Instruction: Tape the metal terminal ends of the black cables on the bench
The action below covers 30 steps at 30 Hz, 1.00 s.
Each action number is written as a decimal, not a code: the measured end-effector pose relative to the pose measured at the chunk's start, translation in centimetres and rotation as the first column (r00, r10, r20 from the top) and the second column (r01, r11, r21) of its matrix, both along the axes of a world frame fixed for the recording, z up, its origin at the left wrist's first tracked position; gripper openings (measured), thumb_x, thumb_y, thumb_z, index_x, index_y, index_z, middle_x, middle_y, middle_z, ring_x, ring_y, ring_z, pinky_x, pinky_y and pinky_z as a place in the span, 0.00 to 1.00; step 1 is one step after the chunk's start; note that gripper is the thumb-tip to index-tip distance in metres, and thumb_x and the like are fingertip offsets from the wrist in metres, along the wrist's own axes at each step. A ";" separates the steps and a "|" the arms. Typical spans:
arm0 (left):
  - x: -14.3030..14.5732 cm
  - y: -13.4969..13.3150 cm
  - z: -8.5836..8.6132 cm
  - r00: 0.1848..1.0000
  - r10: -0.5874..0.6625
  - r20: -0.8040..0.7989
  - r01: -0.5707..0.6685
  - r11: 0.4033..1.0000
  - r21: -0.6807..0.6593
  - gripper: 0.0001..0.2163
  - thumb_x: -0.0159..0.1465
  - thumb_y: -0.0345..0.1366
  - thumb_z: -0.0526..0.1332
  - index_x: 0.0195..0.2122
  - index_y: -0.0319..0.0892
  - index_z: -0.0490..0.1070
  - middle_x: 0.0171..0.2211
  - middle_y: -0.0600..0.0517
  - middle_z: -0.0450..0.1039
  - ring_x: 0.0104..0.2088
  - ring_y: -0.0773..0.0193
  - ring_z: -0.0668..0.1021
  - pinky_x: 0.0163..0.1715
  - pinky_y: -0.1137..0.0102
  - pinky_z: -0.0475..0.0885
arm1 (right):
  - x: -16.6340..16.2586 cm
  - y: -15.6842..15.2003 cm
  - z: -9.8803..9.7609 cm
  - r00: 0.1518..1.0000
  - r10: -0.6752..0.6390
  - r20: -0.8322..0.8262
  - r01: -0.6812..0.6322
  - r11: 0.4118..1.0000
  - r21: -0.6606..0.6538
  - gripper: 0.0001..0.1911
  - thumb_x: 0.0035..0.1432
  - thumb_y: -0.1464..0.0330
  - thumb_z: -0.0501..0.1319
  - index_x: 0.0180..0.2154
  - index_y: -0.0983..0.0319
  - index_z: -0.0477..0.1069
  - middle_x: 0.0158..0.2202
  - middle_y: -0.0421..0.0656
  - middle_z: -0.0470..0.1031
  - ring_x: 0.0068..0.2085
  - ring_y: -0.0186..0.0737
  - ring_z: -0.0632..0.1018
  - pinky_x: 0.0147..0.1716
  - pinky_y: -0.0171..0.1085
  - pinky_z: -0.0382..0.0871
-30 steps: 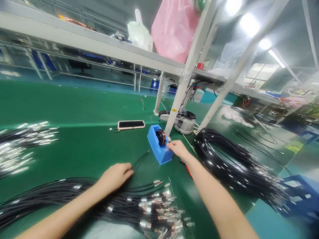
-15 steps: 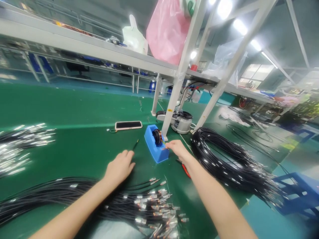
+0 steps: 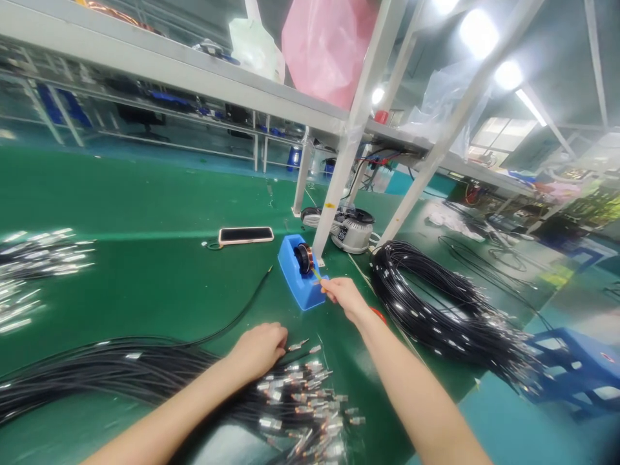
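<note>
Green bench mat (image 3: 145, 213), white shelf frame (image 3: 346, 148) above; right hand (image 3: 341, 296) pinching tape strip (image 3: 316, 275) from blue dispenser (image 3: 299, 279); left hand (image 3: 259, 349) curled on black cable bundle (image 3: 145, 371)

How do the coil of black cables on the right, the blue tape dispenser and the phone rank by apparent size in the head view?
1. coil of black cables
2. blue tape dispenser
3. phone, though it lies farther from the camera, so this last placing is unsure.
</note>
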State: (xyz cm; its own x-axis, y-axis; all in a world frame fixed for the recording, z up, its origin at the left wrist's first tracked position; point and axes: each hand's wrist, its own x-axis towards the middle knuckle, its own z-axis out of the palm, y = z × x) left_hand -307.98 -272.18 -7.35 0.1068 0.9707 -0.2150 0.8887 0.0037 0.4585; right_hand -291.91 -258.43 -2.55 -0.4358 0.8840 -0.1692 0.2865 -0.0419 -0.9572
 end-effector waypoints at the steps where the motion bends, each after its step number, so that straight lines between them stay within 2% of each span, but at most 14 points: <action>1: 0.0 0.1 -0.1 1.000 0.000 0.023 0.000 1.000 0.004 0.02 0.57 0.30 0.55 0.28 0.41 0.64 0.33 0.50 0.68 0.38 0.57 0.70 0.35 0.66 0.61 | 0.1 -0.1 -0.3 1.000 0.007 -0.028 -0.007 1.000 -0.012 0.16 0.44 0.59 0.61 0.22 0.68 0.67 0.15 0.36 0.59 0.19 0.27 0.59 0.22 0.31 0.50; 4: -0.3 0.3 -0.2 0.995 0.037 0.087 -0.041 0.998 0.037 0.03 0.59 0.30 0.51 0.29 0.40 0.61 0.32 0.51 0.68 0.36 0.61 0.70 0.35 0.68 0.60 | 0.4 -0.2 -1.6 0.993 0.019 -0.114 -0.025 0.998 -0.055 0.16 0.42 0.59 0.60 0.25 0.67 0.67 0.19 0.38 0.62 0.21 0.28 0.62 0.24 0.32 0.55; 6: -0.7 0.2 0.1 0.973 0.096 0.209 -0.119 0.988 0.101 0.04 0.61 0.33 0.48 0.30 0.41 0.59 0.29 0.52 0.66 0.32 0.63 0.68 0.34 0.69 0.60 | 0.3 -0.2 -2.6 0.987 0.005 -0.158 -0.015 0.998 -0.062 0.17 0.42 0.58 0.59 0.26 0.67 0.66 0.19 0.38 0.62 0.21 0.29 0.63 0.24 0.32 0.56; 9: -1.5 -0.2 1.2 0.855 0.119 0.504 -0.249 0.948 0.198 0.07 0.62 0.39 0.48 0.32 0.41 0.59 0.26 0.54 0.62 0.28 0.66 0.65 0.31 0.71 0.60 | -0.2 -0.1 -3.9 0.981 -0.050 -0.189 0.048 0.999 -0.014 0.17 0.43 0.57 0.58 0.25 0.66 0.65 0.17 0.37 0.60 0.20 0.29 0.61 0.23 0.32 0.55; 11: -1.8 -0.7 2.2 0.763 0.109 0.638 -0.295 0.936 0.193 0.10 0.61 0.43 0.49 0.34 0.41 0.60 0.24 0.55 0.61 0.26 0.67 0.64 0.28 0.73 0.59 | -0.7 -0.1 -4.7 0.977 -0.099 -0.188 0.109 0.993 0.046 0.16 0.44 0.57 0.57 0.24 0.66 0.65 0.16 0.36 0.57 0.19 0.29 0.59 0.22 0.32 0.53; 14: -1.8 -1.7 3.7 0.594 0.197 0.780 -0.332 0.943 0.014 0.16 0.58 0.49 0.51 0.35 0.40 0.60 0.20 0.56 0.59 0.19 0.71 0.59 0.18 0.75 0.53 | -1.1 0.0 -5.8 0.972 -0.165 -0.166 0.190 0.971 0.143 0.15 0.45 0.58 0.56 0.23 0.65 0.64 0.15 0.35 0.55 0.20 0.30 0.57 0.22 0.33 0.50; 17: -1.5 -3.3 4.8 0.384 0.331 0.862 -0.358 0.914 -0.192 0.20 0.53 0.53 0.55 0.34 0.40 0.59 0.18 0.58 0.55 0.15 0.74 0.53 0.14 0.77 0.44 | -0.8 -0.2 -6.7 0.972 -0.193 -0.137 0.221 0.947 0.234 0.13 0.44 0.61 0.56 0.19 0.63 0.61 0.17 0.36 0.55 0.22 0.31 0.57 0.24 0.33 0.49; 20: -1.1 -5.0 4.9 0.284 0.374 0.883 -0.389 0.887 -0.250 0.20 0.51 0.52 0.58 0.34 0.39 0.60 0.17 0.59 0.52 0.15 0.75 0.52 0.14 0.77 0.44 | -0.3 -1.1 -6.5 0.979 -0.155 -0.130 0.185 0.947 0.263 0.13 0.42 0.63 0.57 0.16 0.63 0.57 0.16 0.36 0.55 0.23 0.31 0.57 0.25 0.33 0.50; 23: -0.5 -6.2 4.1 0.290 0.340 0.895 -0.419 0.886 -0.200 0.20 0.52 0.52 0.58 0.32 0.38 0.60 0.17 0.58 0.54 0.16 0.74 0.55 0.15 0.77 0.50 | 0.0 -3.4 -5.0 0.988 -0.035 -0.153 0.068 0.975 0.211 0.12 0.46 0.61 0.56 0.21 0.64 0.63 0.17 0.37 0.58 0.22 0.31 0.60 0.25 0.33 0.54; 25: -0.2 -6.5 3.3 0.353 0.305 0.884 -0.426 0.894 -0.138 0.20 0.52 0.52 0.56 0.31 0.38 0.60 0.19 0.56 0.58 0.17 0.72 0.59 0.16 0.76 0.54 | -0.1 -5.8 -3.5 0.980 0.113 -0.163 -0.083 0.980 0.180 0.14 0.50 0.60 0.56 0.26 0.65 0.67 0.18 0.38 0.63 0.23 0.32 0.64 0.27 0.33 0.57; 28: 0.1 -6.6 2.3 0.472 0.284 0.835 -0.426 0.902 -0.066 0.17 0.55 0.50 0.54 0.31 0.38 0.61 0.22 0.55 0.59 0.17 0.73 0.59 0.15 0.77 0.52 | -1.1 -9.5 -1.5 0.913 0.366 -0.181 -0.334 0.924 0.187 0.14 0.53 0.60 0.55 0.29 0.66 0.68 0.23 0.41 0.68 0.27 0.33 0.68 0.32 0.34 0.62; 30: 0.0 -6.8 2.1 0.493 0.296 0.818 -0.439 0.897 -0.060 0.17 0.56 0.49 0.53 0.31 0.38 0.62 0.20 0.55 0.57 0.17 0.73 0.56 0.15 0.77 0.48 | -2.0 -11.2 -0.7 0.869 0.466 -0.168 -0.426 0.876 0.225 0.12 0.54 0.62 0.55 0.28 0.65 0.67 0.24 0.40 0.67 0.28 0.32 0.68 0.33 0.33 0.62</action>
State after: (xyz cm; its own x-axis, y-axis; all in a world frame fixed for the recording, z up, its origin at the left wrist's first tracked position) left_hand -308.03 -278.93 -5.21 -0.2116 0.9728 -0.0942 0.0918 0.1157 0.9890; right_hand -293.89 -269.62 -3.28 -0.7982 0.5923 0.1099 0.0256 0.2156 -0.9761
